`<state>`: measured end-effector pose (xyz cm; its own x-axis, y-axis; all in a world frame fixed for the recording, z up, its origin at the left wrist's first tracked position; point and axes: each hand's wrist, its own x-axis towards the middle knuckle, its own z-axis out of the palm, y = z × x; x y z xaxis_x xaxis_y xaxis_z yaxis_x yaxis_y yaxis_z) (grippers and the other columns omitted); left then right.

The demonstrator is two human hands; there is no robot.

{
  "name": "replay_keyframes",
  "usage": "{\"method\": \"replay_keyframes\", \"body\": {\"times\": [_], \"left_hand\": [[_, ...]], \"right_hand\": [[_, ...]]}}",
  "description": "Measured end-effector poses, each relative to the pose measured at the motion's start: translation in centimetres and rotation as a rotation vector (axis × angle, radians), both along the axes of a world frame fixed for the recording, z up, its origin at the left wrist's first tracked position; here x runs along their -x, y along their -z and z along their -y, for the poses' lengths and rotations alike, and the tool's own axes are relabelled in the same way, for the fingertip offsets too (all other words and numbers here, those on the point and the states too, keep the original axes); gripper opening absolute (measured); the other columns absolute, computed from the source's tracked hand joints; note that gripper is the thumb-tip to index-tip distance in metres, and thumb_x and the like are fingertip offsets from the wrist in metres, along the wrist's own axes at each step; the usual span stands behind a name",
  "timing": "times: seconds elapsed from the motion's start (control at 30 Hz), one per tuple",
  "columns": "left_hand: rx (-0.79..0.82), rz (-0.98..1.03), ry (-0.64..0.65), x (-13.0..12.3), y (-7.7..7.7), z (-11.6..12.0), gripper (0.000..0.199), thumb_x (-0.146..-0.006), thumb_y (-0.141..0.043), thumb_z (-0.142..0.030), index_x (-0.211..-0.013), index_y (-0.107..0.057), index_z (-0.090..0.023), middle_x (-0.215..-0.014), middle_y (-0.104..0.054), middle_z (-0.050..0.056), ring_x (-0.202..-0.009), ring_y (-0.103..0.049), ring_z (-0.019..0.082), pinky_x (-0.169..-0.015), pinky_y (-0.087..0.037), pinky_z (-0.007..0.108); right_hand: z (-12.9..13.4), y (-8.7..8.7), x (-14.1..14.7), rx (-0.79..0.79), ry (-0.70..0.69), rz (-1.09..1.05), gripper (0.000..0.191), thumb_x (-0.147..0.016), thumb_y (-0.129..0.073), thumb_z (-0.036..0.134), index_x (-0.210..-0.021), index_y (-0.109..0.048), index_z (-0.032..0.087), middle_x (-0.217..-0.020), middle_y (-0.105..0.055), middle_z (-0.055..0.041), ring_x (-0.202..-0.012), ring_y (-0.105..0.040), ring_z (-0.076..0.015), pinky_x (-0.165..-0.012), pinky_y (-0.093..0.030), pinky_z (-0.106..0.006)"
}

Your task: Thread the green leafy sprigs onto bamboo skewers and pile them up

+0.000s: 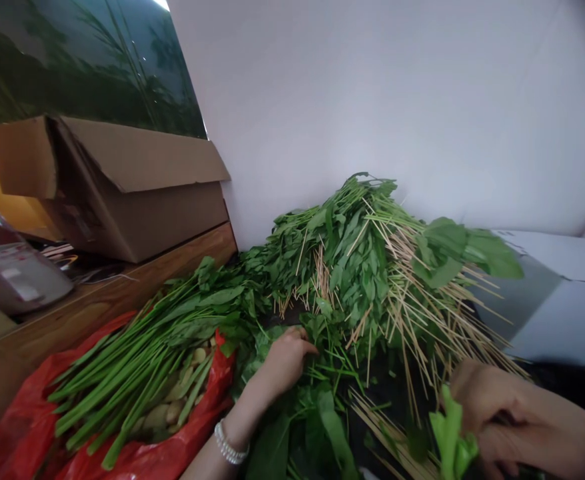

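Observation:
My left hand (287, 357), with a beaded bracelet (230, 445) at the wrist, reaches into loose leafy greens (335, 357). Its fingers are curled down, and what they grip is hidden. At lower right, my right hand (495, 417) is closed and slightly blurred, with a pale green leafy stalk (447, 437) in its fingers. Thin wooden skewers (402, 437) lie low between the hands. Behind them rises a big heap of skewered leafy greens (357, 250), its bare sticks (437, 320) fanning out to the right.
A red plastic bag (157, 460) at left holds long green stems (137, 380) and pale, roundish pieces. Beyond it, an open cardboard box (167, 207) and a metallic container (17, 267) stand on a wooden surface (192, 260). A white wall (397, 87) closes off the back.

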<state>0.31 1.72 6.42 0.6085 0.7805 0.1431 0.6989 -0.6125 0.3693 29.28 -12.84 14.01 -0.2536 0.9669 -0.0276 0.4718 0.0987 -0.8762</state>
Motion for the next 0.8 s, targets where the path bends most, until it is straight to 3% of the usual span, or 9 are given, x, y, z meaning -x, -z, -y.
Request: {"method": "replay_keyframes", "body": {"times": [0.1,0.2,0.33,0.43,0.57,0.7,0.8], "left_hand": [[-0.075,-0.129,0.072,-0.3,0.5,-0.3,0.026,-0.076,-0.058,-0.007,-0.086,-0.076,-0.023,-0.09,-0.065,0.008,-0.092,-0.056,0.022,-0.082,-0.044,0.03],[-0.127,-0.104,0.106,0.1,0.1,-0.7,0.014,-0.079,-0.063,-0.017,-0.082,-0.075,-0.022,-0.092,-0.064,0.007,-0.09,-0.056,0.021,-0.085,-0.044,0.031],[-0.23,0.081,0.01,1.6,-1.9,-1.4,0.013,-0.08,-0.065,-0.02,-0.089,-0.075,-0.022,-0.111,-0.064,0.01,-0.103,-0.055,0.025,-0.092,-0.042,0.037],[-0.279,0.292,-0.09,2.4,-3.7,-1.4,0.017,-0.084,-0.06,-0.02,-0.095,-0.073,-0.021,-0.104,-0.068,0.01,-0.101,-0.057,0.025,-0.091,-0.042,0.037],[-0.027,0.599,-0.152,2.0,-4.8,-0.1,0.022,-0.083,-0.06,-0.021,-0.102,-0.071,-0.019,-0.096,-0.072,0.007,-0.087,-0.062,0.02,-0.082,-0.046,0.031],[0.378,0.843,-0.096,0.9,-4.8,1.8,0.027,-0.078,-0.067,-0.027,-0.103,-0.071,-0.018,-0.092,-0.071,0.006,-0.082,-0.062,0.018,-0.077,-0.047,0.027],[0.545,0.948,-0.107,0.3,-5.0,3.1,0.028,-0.075,-0.072,-0.035,-0.097,-0.074,-0.017,-0.086,-0.071,0.005,-0.078,-0.061,0.017,-0.075,-0.047,0.026]], "right_hand": [[-0.3,-0.2,0.3,0.006,-0.017,-0.022,0.052,-0.071,-0.056,0.076,-0.058,-0.073,0.029,-0.047,-0.055,-0.0028,-0.043,-0.051,-0.0118,-0.044,-0.042,-0.024],[-1.0,-0.4,0.3,0.032,-0.066,-0.081,0.045,-0.073,-0.062,0.068,-0.065,-0.075,0.026,-0.058,-0.062,-0.0058,-0.052,-0.057,-0.0147,-0.046,-0.045,-0.024],[-1.5,0.1,-0.2,0.135,-0.173,-0.151,0.034,-0.072,-0.07,0.057,-0.073,-0.075,0.024,-0.071,-0.066,-0.0058,-0.045,-0.055,-0.0106,-0.038,-0.039,-0.02],[-1.2,0.7,0.0,0.134,-0.107,-0.164,0.03,-0.078,-0.066,0.052,-0.073,-0.073,0.023,-0.062,-0.062,-0.0024,-0.042,-0.051,-0.0082,-0.038,-0.037,-0.018],[-1.6,0.6,1.5,0.158,-0.002,-0.121,0.029,-0.083,-0.06,0.048,-0.077,-0.072,0.022,-0.056,-0.06,-0.0007,-0.04,-0.047,-0.0071,-0.039,-0.036,-0.018],[-3.6,-0.2,3.4,0.231,-0.051,-0.066,0.03,-0.085,-0.054,0.045,-0.093,-0.07,0.021,-0.06,-0.062,0.0008,-0.035,-0.04,-0.0044,-0.035,-0.029,-0.017],[-4.5,-0.3,4.5,0.222,-0.064,-0.048,0.034,-0.087,-0.05,0.044,-0.098,-0.067,0.017,-0.061,-0.062,0.0018,-0.033,-0.037,-0.0029,-0.034,-0.025,-0.016]]}}
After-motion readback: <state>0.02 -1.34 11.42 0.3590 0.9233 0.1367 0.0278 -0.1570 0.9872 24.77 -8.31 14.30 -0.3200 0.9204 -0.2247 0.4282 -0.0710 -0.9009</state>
